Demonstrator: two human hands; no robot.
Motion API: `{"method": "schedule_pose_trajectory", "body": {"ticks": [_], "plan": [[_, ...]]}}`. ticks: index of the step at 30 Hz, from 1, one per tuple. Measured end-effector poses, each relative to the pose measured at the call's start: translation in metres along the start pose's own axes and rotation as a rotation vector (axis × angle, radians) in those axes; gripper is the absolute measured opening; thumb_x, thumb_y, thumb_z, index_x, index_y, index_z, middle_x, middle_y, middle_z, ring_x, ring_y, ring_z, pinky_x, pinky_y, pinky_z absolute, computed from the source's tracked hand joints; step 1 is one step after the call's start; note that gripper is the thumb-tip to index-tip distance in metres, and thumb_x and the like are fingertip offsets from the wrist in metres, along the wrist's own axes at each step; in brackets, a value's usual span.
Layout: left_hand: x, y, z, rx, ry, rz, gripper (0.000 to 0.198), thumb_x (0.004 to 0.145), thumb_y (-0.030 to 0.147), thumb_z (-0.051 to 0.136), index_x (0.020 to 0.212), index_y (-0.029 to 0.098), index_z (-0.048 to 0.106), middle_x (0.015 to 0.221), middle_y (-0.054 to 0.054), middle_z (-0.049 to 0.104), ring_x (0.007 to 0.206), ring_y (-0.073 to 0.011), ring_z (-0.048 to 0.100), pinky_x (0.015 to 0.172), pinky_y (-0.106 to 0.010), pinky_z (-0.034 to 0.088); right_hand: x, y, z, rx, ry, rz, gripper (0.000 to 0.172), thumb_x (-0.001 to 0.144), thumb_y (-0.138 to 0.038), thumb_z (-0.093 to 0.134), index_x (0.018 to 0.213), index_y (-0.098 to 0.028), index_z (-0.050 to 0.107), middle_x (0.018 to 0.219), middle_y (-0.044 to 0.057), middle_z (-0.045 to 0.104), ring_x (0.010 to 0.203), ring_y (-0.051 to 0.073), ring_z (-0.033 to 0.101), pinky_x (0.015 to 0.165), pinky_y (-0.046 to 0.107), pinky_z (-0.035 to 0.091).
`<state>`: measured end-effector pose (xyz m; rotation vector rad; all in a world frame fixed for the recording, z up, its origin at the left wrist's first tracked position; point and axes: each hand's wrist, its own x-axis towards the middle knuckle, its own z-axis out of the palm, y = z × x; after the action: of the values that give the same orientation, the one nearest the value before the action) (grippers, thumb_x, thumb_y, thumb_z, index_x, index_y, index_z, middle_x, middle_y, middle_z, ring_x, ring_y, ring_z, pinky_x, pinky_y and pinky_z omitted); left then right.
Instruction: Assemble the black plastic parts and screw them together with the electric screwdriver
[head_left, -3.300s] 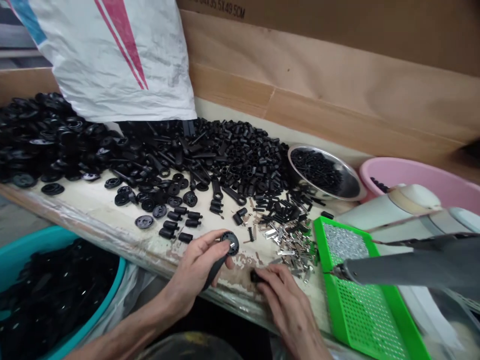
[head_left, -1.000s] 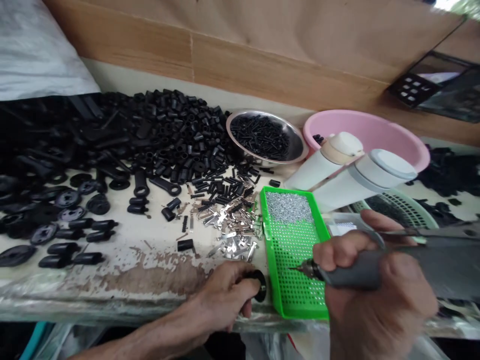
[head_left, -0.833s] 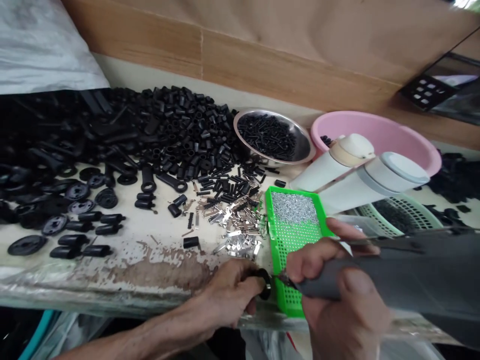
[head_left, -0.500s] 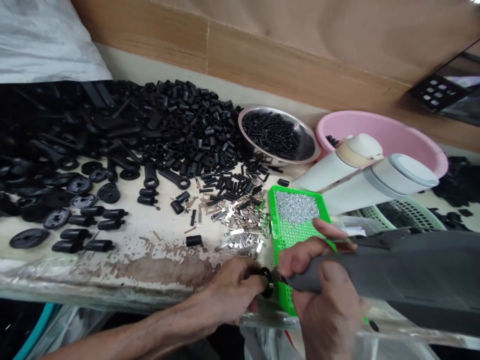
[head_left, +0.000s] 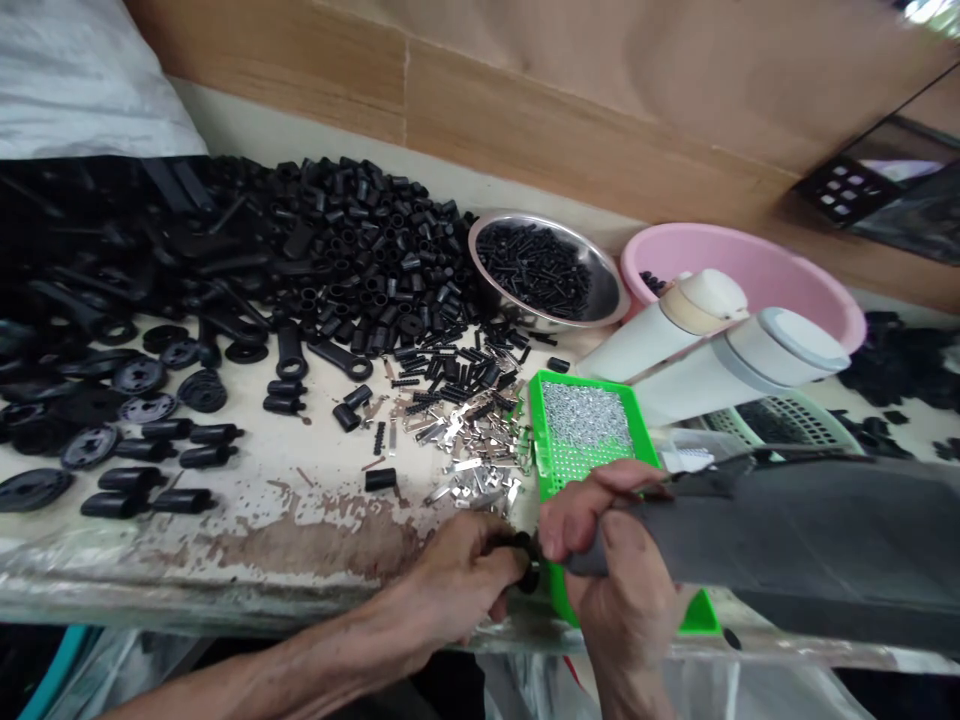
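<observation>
Black plastic disc (head_left: 531, 578) sits at the bench's front edge, gripped in the left hand (head_left: 457, 590), its fingers curled closed so I see only part of the rim. The right hand (head_left: 611, 560) is wrapped shut around the matte grey barrel of a power screwdriver (head_left: 787, 530), whose tip meets the disc so closely that I cannot tell whether they touch. Just behind lies one green perforated plastic tray (head_left: 534, 420), its far end heaped with tiny silver screws (head_left: 585, 415). Left of it are shiny stamped metal clips (head_left: 469, 440) and a heap of black tubular spacers (head_left: 360, 270). Upper centre, one stainless steel bowl (head_left: 525, 215) holds black pins (head_left: 532, 270), beside one pink plastic basin (head_left: 720, 228) and two white cylinders (head_left: 675, 330). About six stubby black plugs (head_left: 208, 457) lie at left on the paint-worn workbench (head_left: 315, 540).
</observation>
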<state>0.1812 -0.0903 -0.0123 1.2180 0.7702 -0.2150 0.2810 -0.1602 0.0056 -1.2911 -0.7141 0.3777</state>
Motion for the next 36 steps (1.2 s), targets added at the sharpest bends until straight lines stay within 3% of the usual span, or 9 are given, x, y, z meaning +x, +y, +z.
{"method": "schedule_pose_trajectory", "body": {"ticks": [3, 7, 10, 18, 31, 36], "plan": [[0.002, -0.004, 0.000, 0.017, 0.007, 0.019, 0.025, 0.083, 0.035, 0.048, 0.086, 0.015, 0.062, 0.055, 0.005, 0.047, 0.042, -0.0068, 0.035, 0.039, -0.019, 0.023, 0.009, -0.012, -0.005, 0.064, -0.003, 0.015, 0.021, 0.084, -0.025, 0.056, 0.105, -0.022, 0.054, 0.053, -0.007, 0.052, 0.044, 0.011, 0.050, 0.046, 0.025, 0.043], [0.004, -0.010, 0.002, 0.032, 0.017, 0.071, 0.025, 0.085, 0.037, 0.046, 0.081, 0.016, 0.058, 0.054, 0.006, 0.046, 0.040, -0.0055, 0.033, 0.040, -0.019, 0.024, 0.027, -0.023, -0.030, 0.023, 0.215, -0.058, 0.023, 0.083, -0.023, 0.060, 0.105, -0.017, 0.059, 0.053, -0.007, 0.053, 0.044, 0.010, 0.050, 0.046, 0.025, 0.044], [0.005, -0.011, 0.004, 0.056, 0.021, 0.101, 0.025, 0.086, 0.037, 0.046, 0.083, 0.016, 0.058, 0.054, 0.006, 0.047, 0.039, -0.0050, 0.033, 0.041, -0.019, 0.025, 0.036, -0.015, -0.048, -0.038, 0.330, -0.104, 0.021, 0.082, -0.022, 0.063, 0.102, -0.017, 0.061, 0.053, -0.007, 0.053, 0.043, 0.010, 0.051, 0.046, 0.025, 0.044], [0.004, -0.005, 0.002, 0.061, 0.005, 0.085, 0.024, 0.086, 0.038, 0.046, 0.078, 0.017, 0.053, 0.055, 0.005, 0.049, 0.039, -0.0049, 0.035, 0.043, -0.019, 0.027, 0.035, 0.010, -0.057, -0.093, 0.324, -0.110, 0.031, 0.079, -0.026, 0.067, 0.106, -0.015, 0.057, 0.053, -0.007, 0.056, 0.043, 0.011, 0.053, 0.048, 0.026, 0.043], [0.006, -0.005, 0.002, 0.042, -0.016, 0.039, 0.029, 0.086, 0.043, 0.045, 0.088, 0.016, 0.056, 0.056, 0.005, 0.049, 0.038, -0.0051, 0.034, 0.037, -0.017, 0.023, 0.037, 0.017, -0.058, -0.115, 0.324, -0.053, 0.032, 0.080, -0.029, 0.067, 0.108, -0.016, 0.059, 0.053, -0.007, 0.056, 0.044, 0.011, 0.054, 0.047, 0.025, 0.043], [0.007, -0.004, 0.001, 0.033, -0.029, 0.007, 0.031, 0.084, 0.045, 0.046, 0.089, 0.017, 0.057, 0.055, 0.005, 0.050, 0.035, -0.0052, 0.033, 0.034, -0.017, 0.022, 0.039, 0.004, -0.055, -0.080, 0.330, -0.081, 0.027, 0.080, -0.025, 0.067, 0.105, -0.017, 0.059, 0.053, -0.007, 0.055, 0.044, 0.012, 0.054, 0.047, 0.026, 0.043]]}}
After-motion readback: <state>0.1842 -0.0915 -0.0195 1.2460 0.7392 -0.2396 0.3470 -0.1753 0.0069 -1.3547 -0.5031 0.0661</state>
